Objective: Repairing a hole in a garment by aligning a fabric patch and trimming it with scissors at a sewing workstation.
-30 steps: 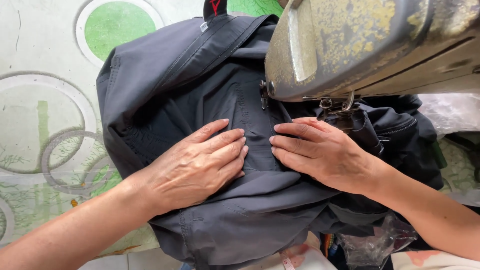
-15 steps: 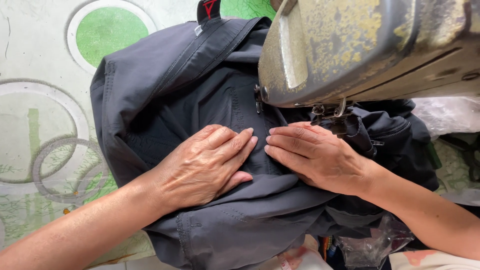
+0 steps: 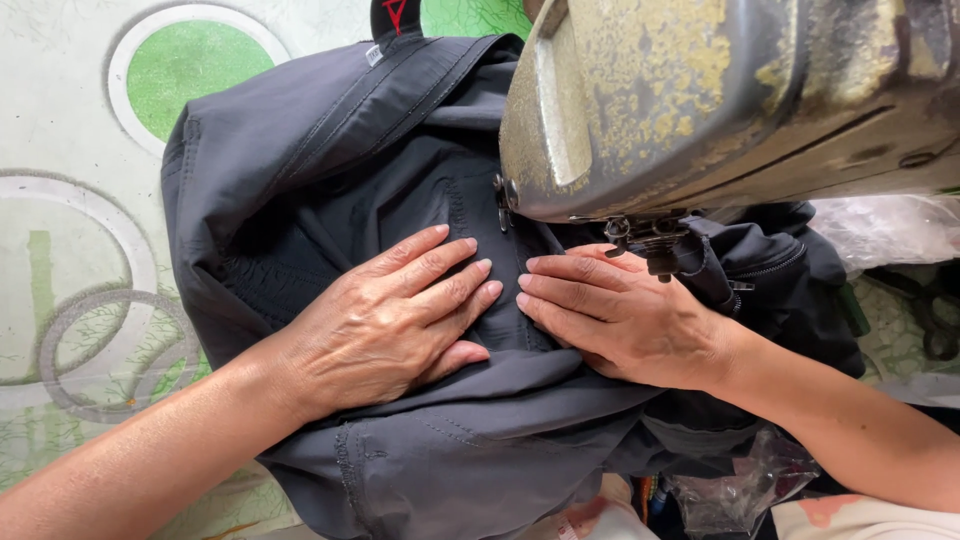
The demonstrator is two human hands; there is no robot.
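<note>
Head view, single entry. Dark grey garment (image 3: 330, 190): heavy cloth with a stitched collar band, bunched across the counter (image 3: 60, 120), whose cover is pale with green circles. Its middle lies flat under both hands, and its near edge hangs off the counter's front.

Left hand (image 3: 395, 315): palm down on the cloth, fingers spread and straight, clamped on nothing, pressing the fabric flat. Right hand (image 3: 620, 320): likewise flat and open, fingers pointing toward the left hand, the fingertips of the two nearly meeting over a seam.

Sewing machine head (image 3: 720, 95): worn, yellowed metal, filling the upper right. Its presser foot (image 3: 655, 240) sits just above the back of the right hand's fingers; whether it is down on the cloth cannot be told.

Clear plastic wrap (image 3: 740, 490): crumpled at the lower right, beneath the garment.

Step in hand, by judgement: smoothing and aligning the fabric beside the foot for stitching. The next move would call for even pressure from both hands, a straight seam line, and fingers kept clear of the needle.
</note>
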